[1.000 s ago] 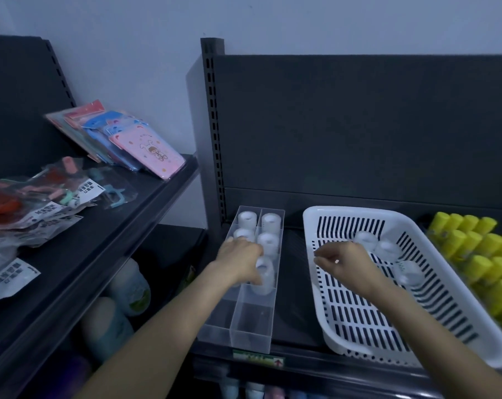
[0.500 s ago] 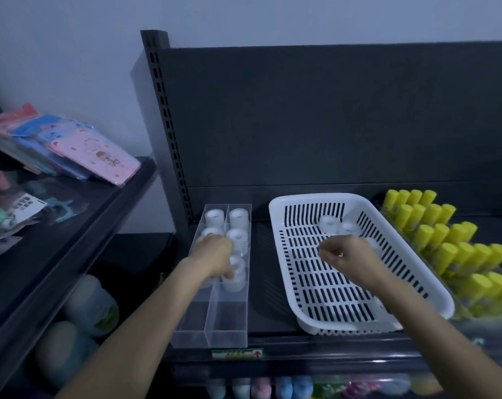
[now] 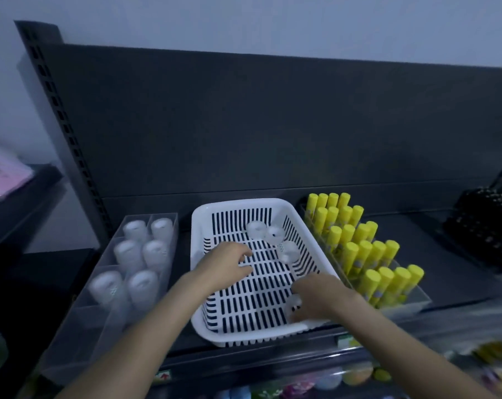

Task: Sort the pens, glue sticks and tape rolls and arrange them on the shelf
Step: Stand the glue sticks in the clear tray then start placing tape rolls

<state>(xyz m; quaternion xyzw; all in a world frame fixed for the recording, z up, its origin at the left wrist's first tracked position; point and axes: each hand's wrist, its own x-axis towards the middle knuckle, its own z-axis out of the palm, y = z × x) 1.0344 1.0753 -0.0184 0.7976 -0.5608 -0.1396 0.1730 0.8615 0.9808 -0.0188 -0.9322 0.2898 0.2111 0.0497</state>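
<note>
1. While the white basket [image 3: 198, 226] serves as landmark, left of it stands the clear tray [image 3: 71, 326], with six sorted rolls [image 3: 142, 256] upright in its far compartments.
2. Inside the basket the left hand [image 3: 225, 263] hovers with fingers loosely spread and holds nothing. Three loose rolls [image 3: 274, 236] lie in the basket's far right corner, just ahead and right of its fingertips, so it is the nearer hand.
3. At the basket's near right corner the right hand [image 3: 319, 298] curls over one near roll [image 3: 294, 301], apparently gripping it, though blur hides detail.
4. Right of the basket stand glue sticks [image 3: 362, 254].
</note>
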